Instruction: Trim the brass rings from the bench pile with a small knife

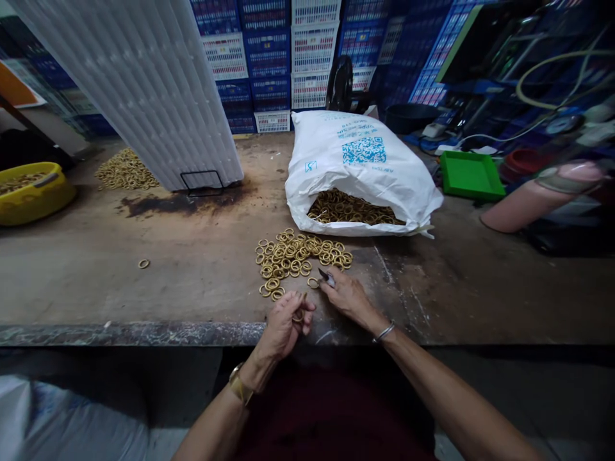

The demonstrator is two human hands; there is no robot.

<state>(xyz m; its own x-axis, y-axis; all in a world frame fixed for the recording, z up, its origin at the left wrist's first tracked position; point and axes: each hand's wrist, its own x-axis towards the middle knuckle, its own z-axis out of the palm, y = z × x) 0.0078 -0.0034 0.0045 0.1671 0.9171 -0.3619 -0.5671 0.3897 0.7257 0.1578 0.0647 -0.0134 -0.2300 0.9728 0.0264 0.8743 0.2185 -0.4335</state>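
My left hand (pixel 284 323) is closed near the table's front edge, with a brass-coloured ring (pixel 298 315) in its curled fingers. In my right hand (pixel 346 293) is a small tool with a dark pointed tip (pixel 327 277), gripped between thumb and fingers; its exact kind is partly hidden. One loose ring (pixel 312 282) lies just left of that tip. Beyond both hands spreads a pile of similar rings (pixel 288 253). Behind the pile, a white woven sack (pixel 331 150) lies on its side, its mouth toward me and full of rings (pixel 355 210).
A lone ring (pixel 144 263) lies to the left. Farther back are a ring heap (pixel 125 169), a tall white ribbed panel (pixel 192 96) and a yellow basin (pixel 36 198). On the right stand a green tray (pixel 471 174) and a leaning pink bottle (pixel 523 202). Stacked crates (pixel 314 48) line the back.
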